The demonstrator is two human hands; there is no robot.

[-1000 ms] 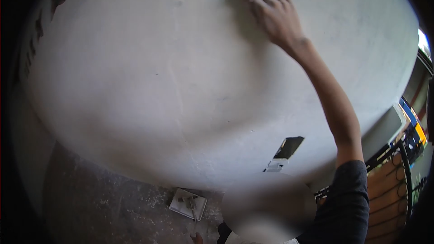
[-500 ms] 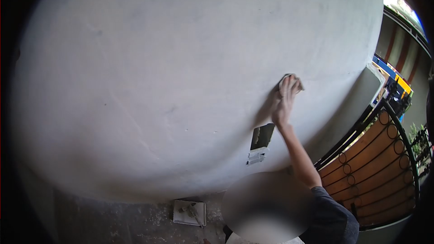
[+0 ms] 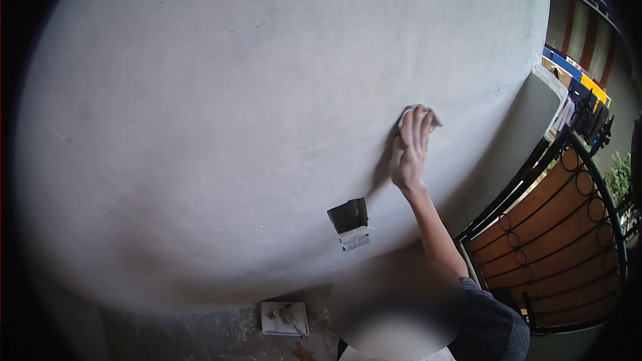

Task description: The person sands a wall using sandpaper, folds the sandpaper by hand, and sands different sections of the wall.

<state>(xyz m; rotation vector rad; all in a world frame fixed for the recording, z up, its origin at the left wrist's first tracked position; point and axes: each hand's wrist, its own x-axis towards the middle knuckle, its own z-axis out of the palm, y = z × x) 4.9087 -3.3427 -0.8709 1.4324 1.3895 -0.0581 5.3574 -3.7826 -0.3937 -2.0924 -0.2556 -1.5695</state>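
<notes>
My right hand [image 3: 411, 150] is raised against a grey-white plastered wall [image 3: 221, 107]. Its fingers press a small folded sheet of sandpaper [image 3: 435, 121] flat on the surface; most of the sheet is hidden under them. Pale dust coats the fingers. Below and to the left of this hand, a rectangular recess [image 3: 349, 216] is cut into the wall, with a strip of grey tape [image 3: 355, 241] at its lower edge. At the bottom edge a small skin-toned shape [image 3: 303, 351] shows, perhaps part of my left hand, too little to make out.
A white tray [image 3: 307, 326] holding a tool stands on the stained floor [image 3: 194, 334] by the wall's foot. To the right are a low wall ledge [image 3: 535, 103], a black metal gate with brown panels [image 3: 535, 244] and hanging cloths [image 3: 592, 87]. A blurred patch covers the bottom centre.
The view has shifted, so the recess and gate appear elsewhere in the picture. My right hand remains on the wall with the sandpaper, now farther from the recess. More of the skin-toned shape shows below.
</notes>
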